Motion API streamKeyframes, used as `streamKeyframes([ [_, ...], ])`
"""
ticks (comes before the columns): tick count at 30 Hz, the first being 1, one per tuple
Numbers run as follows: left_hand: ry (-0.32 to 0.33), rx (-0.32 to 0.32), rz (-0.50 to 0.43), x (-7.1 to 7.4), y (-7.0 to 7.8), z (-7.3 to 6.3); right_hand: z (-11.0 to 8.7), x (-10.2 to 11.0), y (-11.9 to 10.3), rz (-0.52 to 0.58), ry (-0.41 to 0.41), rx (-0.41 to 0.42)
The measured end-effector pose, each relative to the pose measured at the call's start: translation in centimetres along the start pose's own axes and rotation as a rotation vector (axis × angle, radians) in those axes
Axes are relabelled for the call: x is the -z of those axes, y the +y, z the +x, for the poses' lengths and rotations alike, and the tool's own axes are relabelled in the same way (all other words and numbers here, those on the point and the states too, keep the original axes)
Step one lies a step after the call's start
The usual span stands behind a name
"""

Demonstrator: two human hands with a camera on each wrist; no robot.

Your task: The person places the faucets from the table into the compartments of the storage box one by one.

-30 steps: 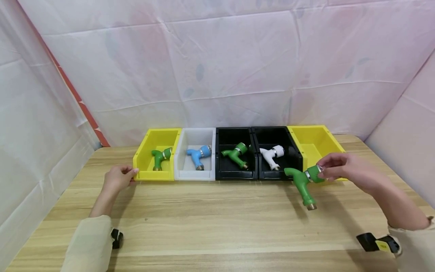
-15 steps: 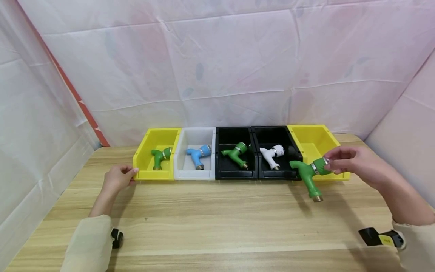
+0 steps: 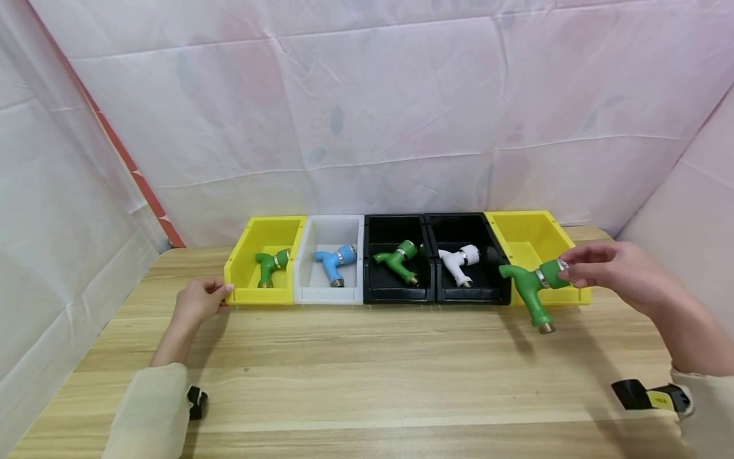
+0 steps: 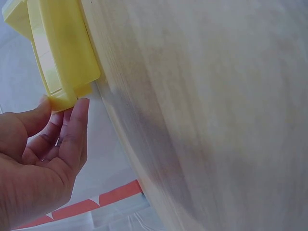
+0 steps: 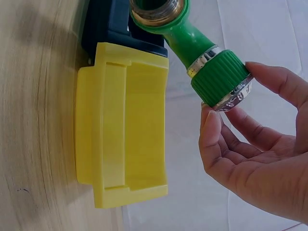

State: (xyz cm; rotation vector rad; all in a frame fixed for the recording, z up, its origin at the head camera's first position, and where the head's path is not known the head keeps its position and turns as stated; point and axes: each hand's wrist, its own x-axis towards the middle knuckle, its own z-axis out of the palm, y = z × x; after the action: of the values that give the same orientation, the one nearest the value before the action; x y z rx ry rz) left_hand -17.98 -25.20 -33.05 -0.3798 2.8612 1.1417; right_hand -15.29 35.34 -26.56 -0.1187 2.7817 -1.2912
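My right hand [image 3: 619, 271] pinches a green faucet [image 3: 533, 290] by its ribbed knob, between thumb and fingertips. The faucet hangs in front of the rightmost yellow bin [image 3: 518, 233], its threaded brass end pointing down. In the right wrist view the knob [image 5: 219, 77] has a silver band at each end, and that bin's front [image 5: 113, 130] lies below the faucet. At the far left, my left hand [image 3: 197, 303] pinches the front corner of another yellow bin [image 3: 258, 296]. The left wrist view shows thumb and fingers on either side of that yellow corner [image 4: 62, 102].
Between the yellow bins stand a white bin [image 3: 328, 296] with a blue faucet [image 3: 332, 262], a black bin [image 3: 398, 296] with a green faucet [image 3: 399, 261], and another black bin [image 3: 473, 296] with a white faucet [image 3: 459, 263]. The left yellow bin holds a green faucet [image 3: 269, 266]. Cloth [image 3: 390, 115] hangs behind.
My right hand has carried the green faucet right and slightly away from me, now overlapping the front of the right yellow bin. My left hand has stayed at its corner.
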Motion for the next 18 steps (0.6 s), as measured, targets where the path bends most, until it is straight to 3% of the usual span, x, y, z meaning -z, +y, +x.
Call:
streamKeyframes([
  [8,0.001,-0.002,0.001,0.0,0.0,0.0,0.4,0.8,1.1,0.210,0.023,0.022],
  [18,0.001,0.000,-0.001,0.0,0.0,0.0,0.7,1.5,1.4,0.396,0.042,0.013],
])
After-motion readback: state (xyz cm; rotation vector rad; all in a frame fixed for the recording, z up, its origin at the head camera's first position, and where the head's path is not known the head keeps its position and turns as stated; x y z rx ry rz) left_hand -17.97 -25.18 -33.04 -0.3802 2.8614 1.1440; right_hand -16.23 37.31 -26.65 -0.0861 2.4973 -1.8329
